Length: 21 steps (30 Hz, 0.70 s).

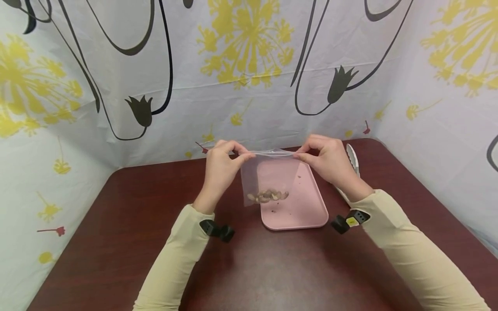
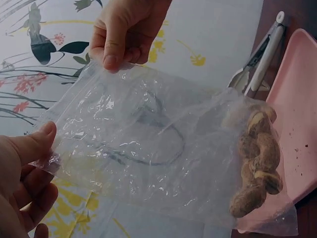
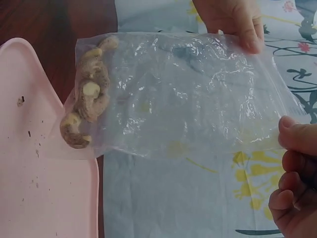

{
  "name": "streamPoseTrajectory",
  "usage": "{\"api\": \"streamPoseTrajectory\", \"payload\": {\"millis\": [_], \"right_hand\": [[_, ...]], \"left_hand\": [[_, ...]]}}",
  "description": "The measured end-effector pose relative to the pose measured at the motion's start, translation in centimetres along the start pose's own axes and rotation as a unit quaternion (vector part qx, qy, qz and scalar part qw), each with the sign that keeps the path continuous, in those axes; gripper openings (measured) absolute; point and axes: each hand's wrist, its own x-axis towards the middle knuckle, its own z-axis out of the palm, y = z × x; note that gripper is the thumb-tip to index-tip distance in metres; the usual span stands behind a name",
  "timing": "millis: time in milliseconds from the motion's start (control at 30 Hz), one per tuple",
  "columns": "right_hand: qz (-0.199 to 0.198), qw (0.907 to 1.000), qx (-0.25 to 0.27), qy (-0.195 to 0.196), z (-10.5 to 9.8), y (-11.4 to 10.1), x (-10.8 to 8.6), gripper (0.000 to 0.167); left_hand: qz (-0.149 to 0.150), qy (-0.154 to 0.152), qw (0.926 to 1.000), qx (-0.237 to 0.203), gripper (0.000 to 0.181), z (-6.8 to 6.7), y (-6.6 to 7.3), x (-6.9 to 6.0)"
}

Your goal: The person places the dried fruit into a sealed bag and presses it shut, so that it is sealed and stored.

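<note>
A clear zip-top plastic bag [image 1: 268, 170] hangs between my two hands, its top edge level and stretched straight. My left hand [image 1: 221, 166] pinches the top left corner between thumb and finger. The top right corner is pinched the same way by my right hand [image 1: 328, 157]. Several brown, lumpy pieces [image 2: 260, 158] with pale yellowish patches lie gathered along the bag's bottom. Behind the bag, a pink tray [image 1: 305, 216] rests on the table, partly seen through the plastic. In the right wrist view, the brown pieces [image 3: 91, 91] hang beside the tray's edge.
White-handled tongs [image 2: 267, 62] lie right of the tray, partly hidden by my right hand and forearm in the head view. Small dark crumbs [image 3: 29, 134] dot the tray. A patterned cloth [image 1: 249, 108] stands behind the dark reddish table [image 1: 128, 224].
</note>
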Motion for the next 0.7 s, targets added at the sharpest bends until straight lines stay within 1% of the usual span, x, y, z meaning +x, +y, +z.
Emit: {"api": "streamPoseTrajectory", "payload": {"millis": [67, 200, 367, 567, 633, 700], "right_hand": [[-0.007, 0.9999, -0.005, -0.007, 0.0, 0.1, 0.0, 0.015], [-0.014, 0.9996, -0.011, -0.021, 0.1, 0.2, 0.4, 0.015], [-0.001, 0.9988, -0.01, -0.047, 0.2, 0.1, 0.9, 0.014], [0.021, 0.9959, 0.0, -0.088, 0.4, 0.0, 1.0, 0.009], [0.021, 0.9949, 0.004, -0.098, 0.6, 0.0, 0.9, 0.007], [0.019, 0.9947, 0.009, -0.101, 0.7, 0.1, 0.7, 0.006]], "left_hand": [[0.007, 0.0, 0.9999, 0.007, 0.018, -0.2, -0.2, 0.0], [0.02, -0.001, 0.9997, 0.014, 0.012, -0.6, -0.4, 0.0], [0.034, 0.008, 0.999, 0.028, 0.011, -0.8, -0.6, 0.1], [0.046, 0.017, 0.9985, 0.022, 0.011, -0.9, -0.6, 0.1], [0.051, 0.015, 0.9984, 0.02, 0.01, -0.8, -0.6, 0.0], [0.053, 0.008, 0.9984, 0.016, 0.009, -0.6, -0.5, -0.2]]}}
